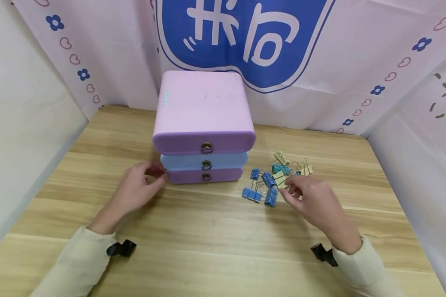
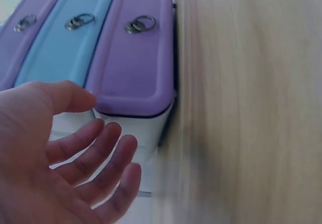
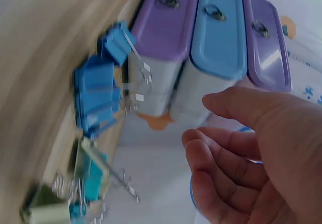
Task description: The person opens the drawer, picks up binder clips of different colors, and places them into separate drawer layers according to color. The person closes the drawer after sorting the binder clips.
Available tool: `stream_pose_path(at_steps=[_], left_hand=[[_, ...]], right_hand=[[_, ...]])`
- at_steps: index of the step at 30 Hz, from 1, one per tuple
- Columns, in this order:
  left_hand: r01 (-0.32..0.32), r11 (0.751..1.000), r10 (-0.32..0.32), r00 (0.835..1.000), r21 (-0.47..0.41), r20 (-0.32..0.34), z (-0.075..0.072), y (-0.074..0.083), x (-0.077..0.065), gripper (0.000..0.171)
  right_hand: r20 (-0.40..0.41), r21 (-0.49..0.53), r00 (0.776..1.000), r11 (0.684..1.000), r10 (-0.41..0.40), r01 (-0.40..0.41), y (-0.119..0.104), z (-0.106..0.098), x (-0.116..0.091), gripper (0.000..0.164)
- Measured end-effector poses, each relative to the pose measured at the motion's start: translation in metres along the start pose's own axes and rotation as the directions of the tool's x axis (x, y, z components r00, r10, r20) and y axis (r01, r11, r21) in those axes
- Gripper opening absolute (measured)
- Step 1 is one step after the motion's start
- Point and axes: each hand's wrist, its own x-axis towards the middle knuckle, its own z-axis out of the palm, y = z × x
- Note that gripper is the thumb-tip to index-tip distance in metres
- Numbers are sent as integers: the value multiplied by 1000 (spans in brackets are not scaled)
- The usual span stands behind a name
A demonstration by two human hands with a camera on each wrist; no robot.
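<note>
left hand (image 1: 135,189): fingers loosely parted by drawer box (image 1: 204,103), lower left, contact unclear | right hand (image 1: 316,200): part-curled, empty, just beside binder clips (image 1: 271,196) | clips: clustered on counter (image 1: 215,239), right of box | advice: pinch singly, lest neighbours snag

The left sleeve (image 1: 78,260) and right sleeve (image 1: 364,268) are long, pale cream and lightly creased. A small, angular black device (image 1: 122,248) juts from the inner side of the left one; a matching black block (image 1: 324,254) juts from the right. The left hand (image 1: 136,189) and right hand (image 1: 315,202) are bare.
</note>
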Motion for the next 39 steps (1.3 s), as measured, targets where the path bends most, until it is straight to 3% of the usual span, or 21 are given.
stream_pose_path(at_steps=[7, 15, 24, 28, 34, 39], left_hand=[[15, 989, -12, 1000, -144, 23, 0, -8, 11, 36], [40, 964, -33, 999, -263, 33, 6, -17, 30, 44], [24, 965, -49, 995, -262, -89, 14, -20, 55, 38], [-24, 960, -15, 991, -280, -135, 19, -20, 63, 36], [-175, 916, 110, 975, -360, -195, 26, -21, 67, 48], [-264, 926, 200, 949, -269, -242, 31, -24, 71, 50]], right_hand=[[15, 73, 995, 992, -103, 102, -35, 19, 19, 15], [95, 77, 989, 992, -111, 104, -67, 40, 39, 18], [187, 66, 982, 998, -29, 17, -88, 66, 60, 32], [179, 51, 984, 998, 11, -20, -93, 76, 67, 32], [158, 82, 986, 995, 43, -57, -100, 91, 77, 30], [127, 81, 991, 995, 45, -55, -107, 99, 83, 33]])
